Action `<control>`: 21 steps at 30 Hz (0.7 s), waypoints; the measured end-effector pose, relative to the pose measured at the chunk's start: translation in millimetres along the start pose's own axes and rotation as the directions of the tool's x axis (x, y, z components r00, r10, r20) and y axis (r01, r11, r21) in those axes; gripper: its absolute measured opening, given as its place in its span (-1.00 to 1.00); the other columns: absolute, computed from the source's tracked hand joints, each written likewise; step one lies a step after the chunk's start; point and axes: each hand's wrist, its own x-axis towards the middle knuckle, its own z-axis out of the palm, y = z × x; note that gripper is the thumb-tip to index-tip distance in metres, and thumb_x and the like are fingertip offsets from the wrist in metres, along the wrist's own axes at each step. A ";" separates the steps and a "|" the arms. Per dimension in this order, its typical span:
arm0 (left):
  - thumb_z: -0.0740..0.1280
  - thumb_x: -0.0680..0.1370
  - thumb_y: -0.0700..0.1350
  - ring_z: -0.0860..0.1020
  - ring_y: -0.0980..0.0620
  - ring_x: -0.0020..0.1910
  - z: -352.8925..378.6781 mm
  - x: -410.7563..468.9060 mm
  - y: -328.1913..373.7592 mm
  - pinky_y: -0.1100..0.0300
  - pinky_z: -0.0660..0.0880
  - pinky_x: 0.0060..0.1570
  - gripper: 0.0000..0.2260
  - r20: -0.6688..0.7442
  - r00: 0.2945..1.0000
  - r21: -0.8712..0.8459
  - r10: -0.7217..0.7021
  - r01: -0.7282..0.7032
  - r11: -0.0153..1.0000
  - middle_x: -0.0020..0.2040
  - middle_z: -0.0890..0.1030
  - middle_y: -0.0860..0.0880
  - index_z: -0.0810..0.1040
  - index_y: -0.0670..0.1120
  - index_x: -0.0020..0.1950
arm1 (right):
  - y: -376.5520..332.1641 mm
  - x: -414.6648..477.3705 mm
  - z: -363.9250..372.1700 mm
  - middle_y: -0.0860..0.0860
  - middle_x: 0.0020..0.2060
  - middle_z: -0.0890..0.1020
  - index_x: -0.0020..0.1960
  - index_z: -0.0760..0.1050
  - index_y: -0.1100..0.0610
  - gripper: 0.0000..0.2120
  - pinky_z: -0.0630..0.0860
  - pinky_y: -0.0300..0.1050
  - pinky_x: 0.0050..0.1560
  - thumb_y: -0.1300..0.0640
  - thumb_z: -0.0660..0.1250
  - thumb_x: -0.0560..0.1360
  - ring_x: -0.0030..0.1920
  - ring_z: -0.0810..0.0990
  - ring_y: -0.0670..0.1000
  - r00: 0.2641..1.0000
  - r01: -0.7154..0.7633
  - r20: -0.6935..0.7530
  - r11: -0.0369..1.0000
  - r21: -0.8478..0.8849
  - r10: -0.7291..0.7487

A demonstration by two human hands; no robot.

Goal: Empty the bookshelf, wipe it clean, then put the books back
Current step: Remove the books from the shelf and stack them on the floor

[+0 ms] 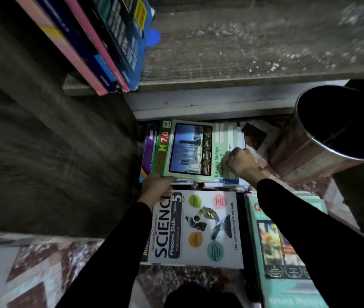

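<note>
The head view looks straight down the front of the bookshelf [43, 130], whose dark side panel shows a rough wood grain. The shelf board [243, 52] above is grey, streaked and flecked with pale specks, and most of it is bare. At its left end a few thin standing books [101, 45] with pink and blue spines lean together, seemingly propped against the side panel. Below, on the floor [43, 263] of glossy tiles in dark red and white, the other books lie flat in piles close to the shelf, probably so that they are easy to reach. The green book [196, 150], a glossy softcover with a picture of towers, tops the pile nearest the shelf. The left hand [156, 185] grips its near left corner with fingers tucked under the edge. The right hand [242, 162] is curled tight on the right edge, pinching the cover. Holding it at two opposite sides would keep a floppy cover from sagging. Whether it is being lifted or set down cannot be told. Nearer the person lie a white science book [198, 230] and a teal book [287, 252], the latter partly under a black sleeve. A round, shiny metal bin [332, 134] stands to the right.
</note>
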 end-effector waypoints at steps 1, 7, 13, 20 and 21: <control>0.40 0.50 -0.05 0.58 0.01 -0.34 -2.9 -6.5 2.5 0.23 0.44 -0.35 -0.76 -0.009 1.000 0.048 0.030 -0.030 0.998 -0.23 0.62 -0.09 0.54 -0.20 0.03 | -2.6 -5.2 -2.9 0.26 0.20 0.49 0.20 0.49 0.21 -0.69 0.43 -0.02 0.21 0.05 0.22 0.56 0.19 0.46 0.22 1.000 0.008 0.013 0.999 -0.034 -0.007; 0.41 0.43 0.04 0.67 -0.04 -0.18 -25.1 -52.4 22.8 0.24 0.46 -0.30 -0.67 -0.012 0.986 0.269 0.167 -0.158 0.950 -0.09 0.68 -0.12 0.58 -0.19 0.01 | -23.7 -43.4 -35.7 0.27 0.18 0.52 0.18 0.52 0.21 -0.67 0.46 -0.02 0.16 0.04 0.22 0.52 0.19 0.51 0.22 0.992 0.095 0.100 0.973 -0.209 -0.075; 0.42 0.40 0.05 0.66 -0.05 -0.11 -50.0 -100.5 44.6 0.15 0.57 -0.12 -0.70 -0.083 0.958 0.311 0.274 -0.236 0.921 -0.13 0.68 -0.13 0.61 -0.19 -0.13 | -47.2 -88.4 -74.2 0.23 0.18 0.55 0.16 0.51 0.22 -0.67 0.45 -0.10 0.07 0.07 0.27 0.47 0.18 0.53 0.19 0.981 0.174 0.139 0.943 -0.284 -0.139; 0.36 0.45 -0.01 0.58 -0.06 0.09 -97.8 -162.8 77.3 0.23 0.46 0.08 -0.87 -0.272 0.835 0.259 0.479 -0.416 0.872 0.01 0.67 -0.08 0.63 -0.04 -0.11 | -82.8 -137.1 -122.6 0.20 0.14 0.57 0.08 0.51 0.20 -0.72 0.41 -0.12 -0.03 0.04 0.28 0.48 0.13 0.56 0.16 0.961 0.276 0.128 0.907 -0.317 -0.247; 0.34 0.46 -0.02 0.57 -0.06 0.11 -106.0 -172.9 84.0 0.25 0.43 0.06 -0.90 -0.320 0.796 0.251 0.513 -0.451 0.856 0.03 0.66 -0.06 0.62 -0.01 -0.11 | -90.3 -142.9 -130.6 0.19 0.11 0.58 0.07 0.51 0.20 -0.74 0.39 -0.14 -0.07 0.04 0.28 0.48 0.11 0.56 0.15 0.954 0.299 0.119 0.902 -0.312 -0.275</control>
